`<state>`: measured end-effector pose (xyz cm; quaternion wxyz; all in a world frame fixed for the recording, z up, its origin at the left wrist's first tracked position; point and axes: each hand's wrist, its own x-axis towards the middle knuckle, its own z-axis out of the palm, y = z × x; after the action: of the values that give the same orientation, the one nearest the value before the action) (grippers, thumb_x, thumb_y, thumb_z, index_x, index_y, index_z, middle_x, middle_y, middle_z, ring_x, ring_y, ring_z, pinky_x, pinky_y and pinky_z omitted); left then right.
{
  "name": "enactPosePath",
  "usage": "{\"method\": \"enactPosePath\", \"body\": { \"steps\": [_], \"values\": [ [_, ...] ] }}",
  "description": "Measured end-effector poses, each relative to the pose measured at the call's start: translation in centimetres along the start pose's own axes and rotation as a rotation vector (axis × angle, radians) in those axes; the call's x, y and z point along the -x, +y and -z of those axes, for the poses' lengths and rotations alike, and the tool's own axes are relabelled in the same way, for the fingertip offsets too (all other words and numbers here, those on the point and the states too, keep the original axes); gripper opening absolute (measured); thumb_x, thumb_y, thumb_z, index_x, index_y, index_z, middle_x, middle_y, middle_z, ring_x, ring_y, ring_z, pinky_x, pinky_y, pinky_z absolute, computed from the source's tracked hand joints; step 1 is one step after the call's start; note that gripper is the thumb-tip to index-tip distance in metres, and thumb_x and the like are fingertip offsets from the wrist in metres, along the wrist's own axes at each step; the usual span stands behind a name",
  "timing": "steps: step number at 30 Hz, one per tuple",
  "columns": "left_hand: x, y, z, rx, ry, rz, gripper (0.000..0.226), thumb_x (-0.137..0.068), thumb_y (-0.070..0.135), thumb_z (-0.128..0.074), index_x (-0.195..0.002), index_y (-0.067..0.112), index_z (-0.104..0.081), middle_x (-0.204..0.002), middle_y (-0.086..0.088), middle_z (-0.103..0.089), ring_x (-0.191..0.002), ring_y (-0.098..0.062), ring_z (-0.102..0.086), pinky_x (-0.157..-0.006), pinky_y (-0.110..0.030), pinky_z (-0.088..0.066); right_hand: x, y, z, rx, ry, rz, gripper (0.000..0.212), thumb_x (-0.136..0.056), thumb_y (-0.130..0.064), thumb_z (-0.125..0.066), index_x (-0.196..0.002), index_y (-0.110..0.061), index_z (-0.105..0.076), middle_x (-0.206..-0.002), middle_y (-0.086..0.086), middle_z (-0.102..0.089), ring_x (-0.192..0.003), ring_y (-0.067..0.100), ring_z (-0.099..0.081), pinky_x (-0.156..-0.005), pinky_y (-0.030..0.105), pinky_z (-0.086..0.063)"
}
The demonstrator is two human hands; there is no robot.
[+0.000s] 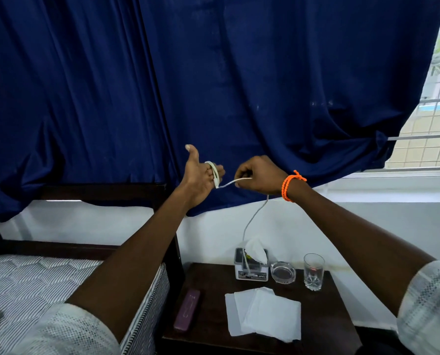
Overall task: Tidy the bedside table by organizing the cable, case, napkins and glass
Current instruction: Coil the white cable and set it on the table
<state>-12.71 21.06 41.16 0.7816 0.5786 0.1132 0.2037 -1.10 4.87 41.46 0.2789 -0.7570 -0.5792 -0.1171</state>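
Both hands are raised in front of the blue curtain. A white cable is looped around the fingers of my left hand, thumb up. My right hand pinches the cable a short way along; its free end hangs down to the tissue box. On the dark bedside table lie a purple case at the left, several white napkins overlapping in the middle, and an upright empty glass at the back right.
A tissue box and a glass ashtray stand at the back of the table. The bed with a striped mattress is at the left. A white wall and a window sill lie behind.
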Motion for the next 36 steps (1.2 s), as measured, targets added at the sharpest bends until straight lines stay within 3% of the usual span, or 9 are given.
{"method": "enactPosePath", "body": {
  "steps": [4,7,9,15,20,26,28,32,36],
  "values": [
    [0.1,-1.2,0.0,-0.281,-0.032,0.083,0.121,-0.084,0.088,-0.006,-0.152,-0.009,-0.031,-0.153,-0.024,-0.046,-0.139,-0.032,-0.049,-0.122,-0.045,-0.033,-0.6,-0.2,0.7,0.09,-0.07,0.079,0.012,-0.083,-0.011,-0.073,-0.093,-0.014,-0.078,-0.086,-0.007,-0.068,-0.076,0.006,-0.061,-0.074,0.027,-0.052],
    [0.4,-2.2,0.2,-0.513,-0.114,0.157,0.117,-0.085,0.087,-0.005,-0.129,-0.009,-0.055,-0.132,-0.02,-0.062,-0.126,-0.03,-0.059,-0.115,-0.048,-0.042,-1.0,-0.5,1.3,0.086,-0.083,0.104,0.013,-0.082,-0.007,-0.075,-0.092,-0.016,-0.077,-0.086,-0.008,-0.064,-0.074,0.003,-0.058,-0.072,0.022,-0.048],
    [0.7,-2.5,0.4,-0.54,-0.182,0.257,0.114,-0.085,0.087,-0.009,-0.126,-0.008,-0.056,-0.131,-0.022,-0.064,-0.124,-0.032,-0.062,-0.111,-0.044,-0.047,-1.2,-0.6,1.7,0.061,-0.082,0.101,0.012,-0.08,-0.008,-0.079,-0.089,-0.016,-0.077,-0.086,-0.007,-0.065,-0.075,0.003,-0.061,-0.071,0.019,-0.049],
    [1.2,-2.6,0.4,-0.397,-0.411,0.372,0.11,-0.089,0.083,-0.015,-0.136,-0.01,-0.052,-0.132,-0.024,-0.066,-0.126,-0.034,-0.063,-0.105,-0.042,-0.051,-1.2,0.1,2.3,-0.024,-0.072,0.053,0.012,-0.078,-0.01,-0.083,-0.088,-0.015,-0.079,-0.081,-0.012,-0.072,-0.074,-0.01,-0.064,-0.067,0.004,-0.047],
    [1.4,-1.6,0.5,-0.189,-0.576,0.321,0.104,-0.095,0.076,-0.018,-0.144,-0.011,-0.042,-0.144,-0.027,-0.055,-0.137,-0.035,-0.054,-0.116,-0.044,-0.043,-0.9,1.0,1.9,-0.152,0.018,-0.005,0.015,-0.078,-0.006,-0.082,-0.093,-0.009,-0.08,-0.09,0.001,-0.078,-0.077,-0.001,-0.068,-0.073,0.007,-0.051],
    [1.9,-0.8,0.1,-0.023,-0.793,0.28,0.1,-0.099,0.072,-0.02,-0.149,-0.014,-0.033,-0.155,-0.031,-0.04,-0.147,-0.037,-0.038,-0.123,-0.047,-0.029,-0.4,0.9,0.5,-0.403,0.035,-0.03,0.014,-0.088,-0.001,-0.07,-0.099,-0.003,-0.078,-0.096,0.009,-0.078,-0.09,0.014,-0.073,-0.084,0.026,-0.056],
    [2.0,-0.7,0.0,-0.011,-0.808,0.246,0.1,-0.099,0.071,-0.018,-0.147,-0.015,-0.035,-0.155,-0.03,-0.04,-0.147,-0.037,-0.039,-0.123,-0.047,-0.031,-0.1,0.9,0.1,-0.459,0.051,-0.02,0.015,-0.089,0.005,-0.066,-0.101,0.004,-0.075,-0.097,0.014,-0.077,-0.09,0.017,-0.071,-0.084,0.029,-0.057],
    [2.2,-0.5,0.0,0.11,-0.798,0.117,0.096,-0.101,0.068,-0.017,-0.144,-0.014,-0.042,-0.15,-0.029,-0.047,-0.14,-0.035,-0.049,-0.119,-0.045,-0.039,0.9,1.1,-1.1,-0.617,-0.019,-0.085,0.022,-0.09,0.018,-0.054,-0.102,0.004,-0.067,-0.077,-0.006,-0.07,-0.072,0.001,-0.062,-0.07,0.023,-0.054],
    [2.1,-0.2,-0.4,0.212,-0.748,0.008,0.101,-0.099,0.071,-0.018,-0.146,-0.016,-0.037,-0.151,-0.03,-0.045,-0.141,-0.038,-0.047,-0.119,-0.046,-0.039,1.8,1.0,-2.7,-0.688,-0.042,-0.175,0.017,-0.092,0.008,-0.059,-0.107,0.014,-0.062,-0.087,0.02,-0.069,-0.079,0.024,-0.068,-0.082,0.044,-0.058]
  ]
}}
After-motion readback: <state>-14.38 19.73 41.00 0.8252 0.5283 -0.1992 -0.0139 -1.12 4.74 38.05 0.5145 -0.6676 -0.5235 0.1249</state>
